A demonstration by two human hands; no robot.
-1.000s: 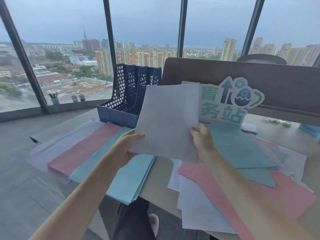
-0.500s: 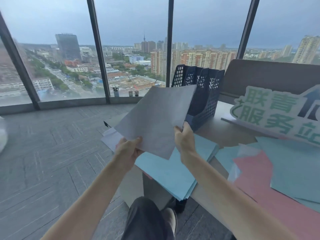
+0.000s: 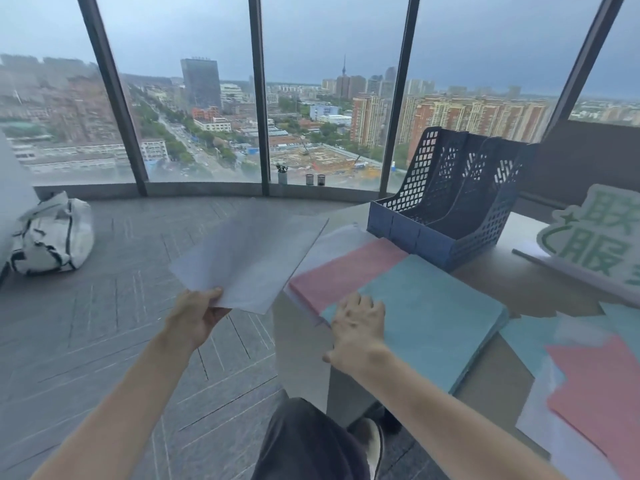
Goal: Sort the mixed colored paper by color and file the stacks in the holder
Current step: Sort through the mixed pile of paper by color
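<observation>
My left hand (image 3: 195,318) pinches the near corner of a white sheet (image 3: 251,259) and holds it in the air left of the desk. My right hand (image 3: 360,327) rests with spread fingers on the near corner of the blue stack (image 3: 433,317). A pink stack (image 3: 346,271) lies beside the blue one, and a white stack (image 3: 337,239) peeks out beyond the pink, partly hidden by the held sheet. The dark blue mesh file holder (image 3: 446,206) stands behind the stacks with no paper visible inside. Mixed pink, blue and white sheets (image 3: 588,386) lie at the right.
A green-and-white sign (image 3: 595,244) stands on the desk right of the holder. A white bag (image 3: 52,237) sits on the floor at the far left by the window. My knee and shoe (image 3: 370,441) are below the desk edge.
My right hand let go of the white sheet and came down onto the blue stack. The left hand alone now carries the sheet, further left. My view turned left.
</observation>
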